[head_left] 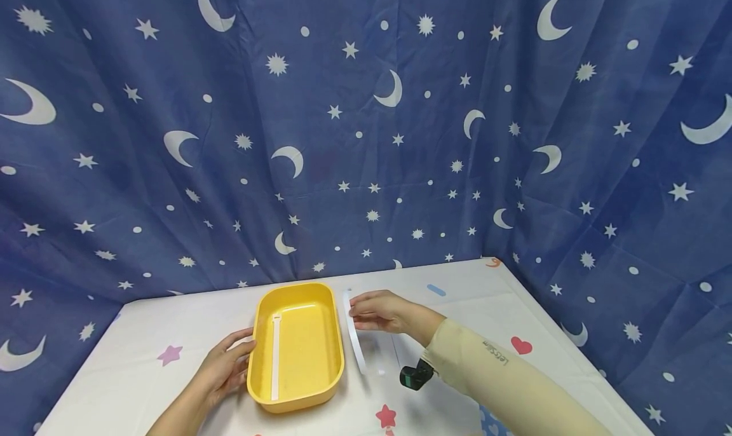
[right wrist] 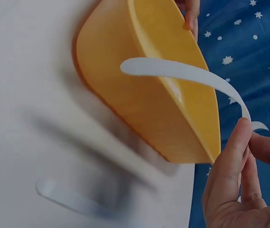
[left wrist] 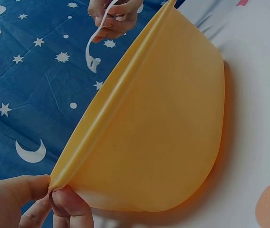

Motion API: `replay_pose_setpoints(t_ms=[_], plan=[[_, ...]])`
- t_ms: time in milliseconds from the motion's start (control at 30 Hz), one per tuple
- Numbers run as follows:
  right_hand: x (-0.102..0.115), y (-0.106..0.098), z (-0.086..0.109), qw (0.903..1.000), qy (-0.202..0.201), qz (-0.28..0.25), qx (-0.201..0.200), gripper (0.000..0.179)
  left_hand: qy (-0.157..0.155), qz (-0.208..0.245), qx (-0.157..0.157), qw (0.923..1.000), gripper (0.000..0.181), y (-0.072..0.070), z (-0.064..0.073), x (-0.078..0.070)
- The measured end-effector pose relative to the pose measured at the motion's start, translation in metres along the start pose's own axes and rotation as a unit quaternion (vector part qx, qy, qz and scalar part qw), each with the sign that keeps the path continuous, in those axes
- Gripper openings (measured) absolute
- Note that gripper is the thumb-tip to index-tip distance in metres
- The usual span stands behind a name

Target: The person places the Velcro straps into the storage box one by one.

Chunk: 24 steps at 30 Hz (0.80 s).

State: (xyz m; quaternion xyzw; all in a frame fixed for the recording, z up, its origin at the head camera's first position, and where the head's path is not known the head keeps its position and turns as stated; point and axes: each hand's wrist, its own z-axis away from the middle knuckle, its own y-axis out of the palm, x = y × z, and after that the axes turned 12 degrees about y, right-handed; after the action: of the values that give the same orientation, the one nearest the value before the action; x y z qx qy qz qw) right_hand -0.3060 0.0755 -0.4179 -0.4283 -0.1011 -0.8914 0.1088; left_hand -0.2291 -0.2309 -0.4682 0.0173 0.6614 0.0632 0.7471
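Note:
A yellow rectangular bin (head_left: 303,403) with rounded corners sits on the table. My left hand (head_left: 224,365) pinches its left rim, thumb and fingers on either side of the wall, as the left wrist view shows. Inside the bin, along its left side, lies a flat white strap (head_left: 276,360) with a slot near its far end. Just right of the bin, my right hand (head_left: 380,311) pinches a second white strap (head_left: 354,339) between thumb and fingers. This strap (right wrist: 173,69) bends in a curve, one end rounded; in the left wrist view its other end has a small slotted head.
A white tablecloth (head_left: 446,340) with printed stars and hearts covers the table. Behind and to the right hangs a blue curtain (head_left: 343,220) with moons and stars. A small black device (head_left: 416,376) hangs at the right wrist. Blue patterned cloth (head_left: 493,423) shows at the near edge.

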Motion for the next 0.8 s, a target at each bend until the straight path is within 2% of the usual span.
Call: replay_pose_setpoints(t_ms=[400, 800], plan=[[0.006, 0.011, 0.000, 1.0000, -0.003, 0.008, 0.002, 0.030, -0.001, -0.002, -0.001, 1.0000, 0.050, -0.001, 0.000, 0.000], [-0.004, 0.025, -0.006, 0.9998, -0.008, -0.003, 0.019, 0.029, -0.003, 0.001, 0.001, 1.0000, 0.050, 0.000, 0.000, 0.000]])
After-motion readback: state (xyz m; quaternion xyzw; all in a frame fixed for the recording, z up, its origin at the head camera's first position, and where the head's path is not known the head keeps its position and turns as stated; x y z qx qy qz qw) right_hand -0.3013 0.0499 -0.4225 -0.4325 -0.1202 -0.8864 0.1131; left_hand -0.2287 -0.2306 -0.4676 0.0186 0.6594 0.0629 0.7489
